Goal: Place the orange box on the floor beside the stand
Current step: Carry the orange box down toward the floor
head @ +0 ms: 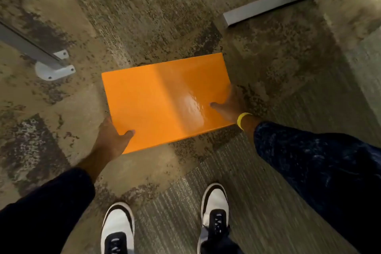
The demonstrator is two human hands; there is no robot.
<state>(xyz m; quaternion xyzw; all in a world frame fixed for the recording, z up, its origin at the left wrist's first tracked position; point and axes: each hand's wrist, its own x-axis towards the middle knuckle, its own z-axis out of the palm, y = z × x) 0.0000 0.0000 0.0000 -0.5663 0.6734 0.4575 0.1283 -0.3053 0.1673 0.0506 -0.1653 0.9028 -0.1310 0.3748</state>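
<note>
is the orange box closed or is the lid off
Closed. The orange box shows one unbroken flat orange top, with nothing of its inside visible. Both hands grip its edges.

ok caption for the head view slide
Both hands, left and right, hold a flat orange rectangular box above patterned carpet.

Both hands hold the orange box (165,101) flat above the carpet (156,16). The left hand (112,136) grips its near left corner, thumb on top; the right hand (227,104) clasps the right edge, thumb on the lid, a yellow wristband (241,120) at the wrist. A grey stand foot (268,7) lies beyond on the right, a bracketed post (51,64) on the left. Two white shoes (118,227) stand below.
</note>
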